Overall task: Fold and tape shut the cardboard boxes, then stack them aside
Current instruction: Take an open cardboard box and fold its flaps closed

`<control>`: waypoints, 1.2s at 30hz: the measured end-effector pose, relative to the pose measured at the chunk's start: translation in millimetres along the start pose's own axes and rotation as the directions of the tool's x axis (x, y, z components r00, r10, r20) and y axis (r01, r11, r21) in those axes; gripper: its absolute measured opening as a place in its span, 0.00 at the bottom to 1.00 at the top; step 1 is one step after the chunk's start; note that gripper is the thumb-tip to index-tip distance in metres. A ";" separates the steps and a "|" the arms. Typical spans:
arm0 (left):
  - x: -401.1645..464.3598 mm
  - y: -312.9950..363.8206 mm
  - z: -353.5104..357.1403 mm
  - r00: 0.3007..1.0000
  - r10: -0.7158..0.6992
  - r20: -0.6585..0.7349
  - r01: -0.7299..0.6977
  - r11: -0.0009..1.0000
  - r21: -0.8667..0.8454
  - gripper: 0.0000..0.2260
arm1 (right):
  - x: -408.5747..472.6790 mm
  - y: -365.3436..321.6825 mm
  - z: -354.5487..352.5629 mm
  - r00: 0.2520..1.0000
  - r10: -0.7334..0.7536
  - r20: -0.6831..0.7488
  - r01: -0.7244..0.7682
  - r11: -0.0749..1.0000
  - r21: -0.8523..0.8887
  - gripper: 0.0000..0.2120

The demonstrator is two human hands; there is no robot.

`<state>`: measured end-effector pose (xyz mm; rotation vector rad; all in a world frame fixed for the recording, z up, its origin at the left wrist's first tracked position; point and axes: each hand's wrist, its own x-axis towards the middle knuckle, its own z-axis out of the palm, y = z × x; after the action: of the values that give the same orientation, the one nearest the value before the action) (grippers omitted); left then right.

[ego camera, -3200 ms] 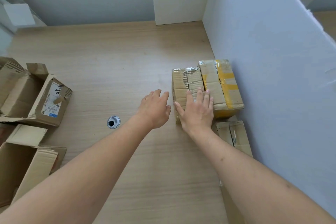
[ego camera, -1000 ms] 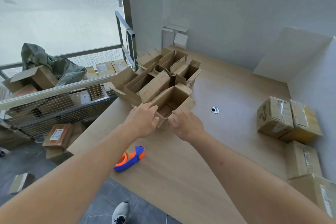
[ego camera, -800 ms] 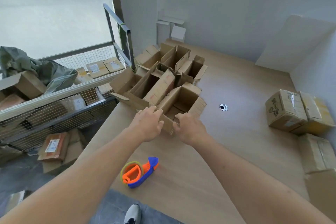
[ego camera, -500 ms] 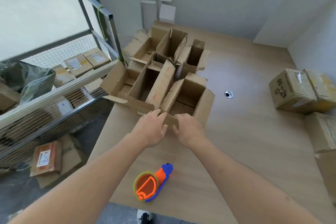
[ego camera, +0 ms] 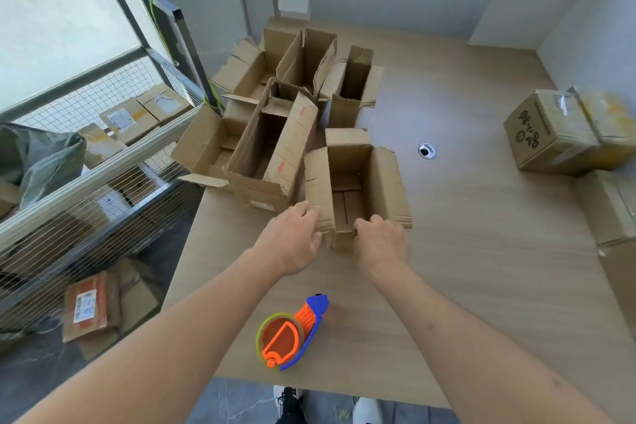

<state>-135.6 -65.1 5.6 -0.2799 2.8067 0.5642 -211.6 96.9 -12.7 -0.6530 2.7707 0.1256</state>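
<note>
Nearest on the pale wooden table (ego camera: 464, 251) lies an orange-and-blue tape dispenser (ego camera: 292, 332). Beyond it, the left hand (ego camera: 292, 241) and right hand (ego camera: 380, 243) grip the near end of an open brown cardboard box (ego camera: 354, 182), fingers curled over its flaps. Farther left crowd more open cardboard boxes (ego camera: 275, 148); far right sit taped brown boxes (ego camera: 557, 134).

There is only one camera. It sits on the person's head and looks forward and down at the table (ego camera: 481, 251). It is close, right above both arms. Its wide view also catches the floor (ego camera: 41, 375) on the left.
</note>
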 end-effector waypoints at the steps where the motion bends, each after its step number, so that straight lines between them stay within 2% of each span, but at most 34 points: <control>1: -0.9 6.2 1.2 1.000 0.006 0.002 -0.006 1.000 0.000 0.23 | -5.5 8.5 0.5 1.000 0.004 0.006 -0.004 1.000 0.004 0.13; 9: -14.1 65.1 19.0 0.999 0.018 0.033 -0.019 1.000 0.022 0.20 | -54.5 77.4 11.9 0.997 -0.011 0.075 0.006 0.998 0.065 0.14; 17: -18.3 111.9 52.0 1.000 -0.027 0.009 0.026 0.996 0.089 0.22 | -88.6 154.3 23.5 0.995 -0.022 0.100 0.011 0.994 0.112 0.15; 21: -11.8 122.0 67.0 0.997 -0.073 -0.005 0.073 0.994 0.081 0.25 | -100.8 172.8 32.3 1.000 0.012 -0.005 -0.011 0.994 0.109 0.13; 23: -7.1 124.8 71.4 0.994 -0.102 -0.037 0.104 0.993 0.052 0.25 | -104.9 178.6 36.5 0.995 0.101 -0.027 -0.093 0.971 0.218 0.10; 25: -2.1 128.2 73.7 0.989 -0.130 -0.067 0.134 0.989 0.056 0.24 | -102.1 181.9 35.6 0.968 0.252 -0.002 -0.223 0.861 0.457 0.07; 27: 2.3 132.0 74.5 0.983 -0.164 -0.083 0.169 0.984 0.063 0.24 | -95.1 182.2 35.9 0.932 0.357 0.064 -0.307 0.682 0.663 0.10; 29: 6.1 133.6 75.8 0.977 -0.194 -0.088 0.199 0.978 0.054 0.25 | -87.3 186.0 40.5 0.907 0.406 0.113 -0.340 0.546 0.766 0.15; 30: 7.1 133.3 76.3 0.974 -0.209 -0.086 0.213 0.976 0.044 0.26 | -84.5 187.9 42.0 0.908 0.401 0.120 -0.337 0.530 0.778 0.17; 31: 8.5 131.5 77.0 0.972 -0.222 -0.078 0.225 0.974 0.028 0.26 | -81.0 189.9 43.9 0.923 0.373 0.093 -0.309 0.574 0.758 0.17; 33: 9.0 129.0 77.3 0.967 -0.252 -0.041 0.251 0.968 -0.023 0.29 | -74.7 192.4 49.8 0.966 0.259 0.001 -0.212 0.785 0.582 0.17; 34: 8.4 127.9 77.1 0.963 -0.269 -0.019 0.268 0.962 -0.046 0.30 | -72.3 190.1 52.7 0.976 0.212 -0.039 -0.165 0.853 0.496 0.19; 36: 5.0 127.2 77.0 0.950 -0.310 0.021 0.311 0.947 -0.085 0.36 | -69.8 182.4 55.6 0.982 0.177 -0.058 -0.128 0.868 0.480 0.25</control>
<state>-153.8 80.4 -19.8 -0.7208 2.6568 0.6096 -219.4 297.7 -41.6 -0.3156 2.7798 -0.5560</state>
